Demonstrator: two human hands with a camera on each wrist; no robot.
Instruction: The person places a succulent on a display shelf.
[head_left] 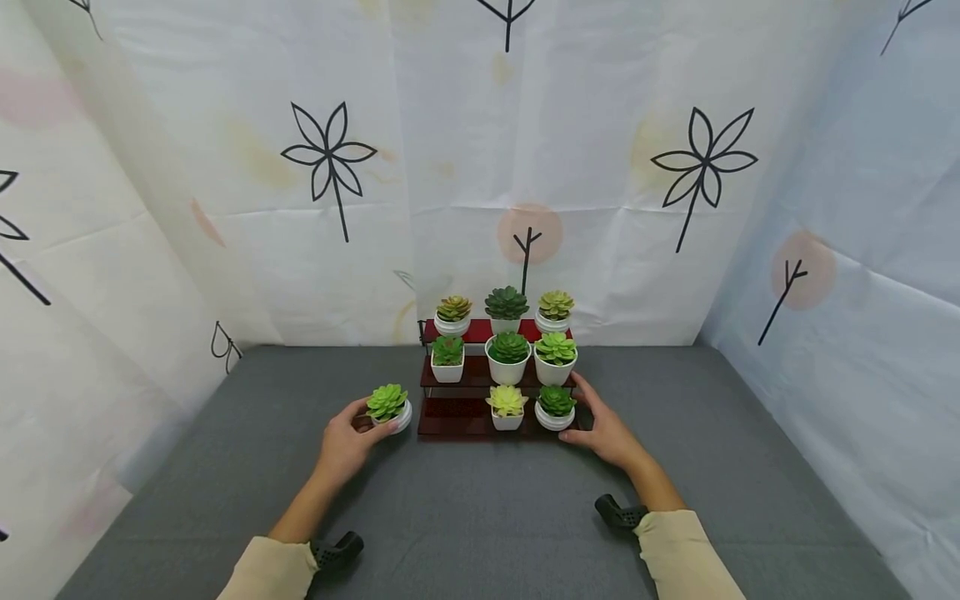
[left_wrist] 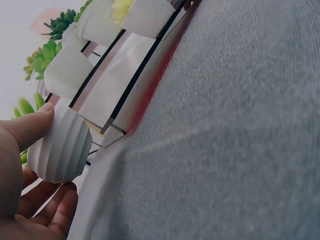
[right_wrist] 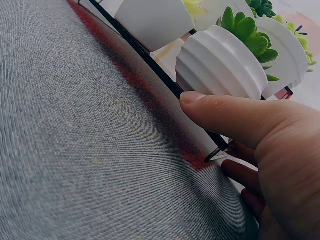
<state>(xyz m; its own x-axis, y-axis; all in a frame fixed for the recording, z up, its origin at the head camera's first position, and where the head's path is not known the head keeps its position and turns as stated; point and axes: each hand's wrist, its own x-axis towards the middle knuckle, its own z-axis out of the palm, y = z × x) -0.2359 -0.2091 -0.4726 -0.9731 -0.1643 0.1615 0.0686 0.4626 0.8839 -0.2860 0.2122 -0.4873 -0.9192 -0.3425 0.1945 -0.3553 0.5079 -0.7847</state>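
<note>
In the head view my left hand [head_left: 351,440] holds a small potted succulent [head_left: 387,403], light green in a ribbed white pot, just left of a dark red three-tier stand [head_left: 453,429]. The left wrist view shows thumb and fingers around the ribbed pot [left_wrist: 62,145], held above the cloth. At the stand's right end, my right hand [head_left: 606,429] grips the bottom shelf. Its thumb lies on the shelf's front edge [right_wrist: 155,70], fingers round the side, partly hidden. Beside it stands a dark green succulent [head_left: 556,408] in a ribbed pot; a yellow-green succulent [head_left: 507,407] stands left of that.
The middle shelf bears three potted succulents, including one in a round pot [head_left: 507,358]. Three more stand on the top shelf, among them a dark green one [head_left: 506,308]. Grey cloth [head_left: 480,517] covers the table, and a patterned white curtain [head_left: 450,167] hangs behind.
</note>
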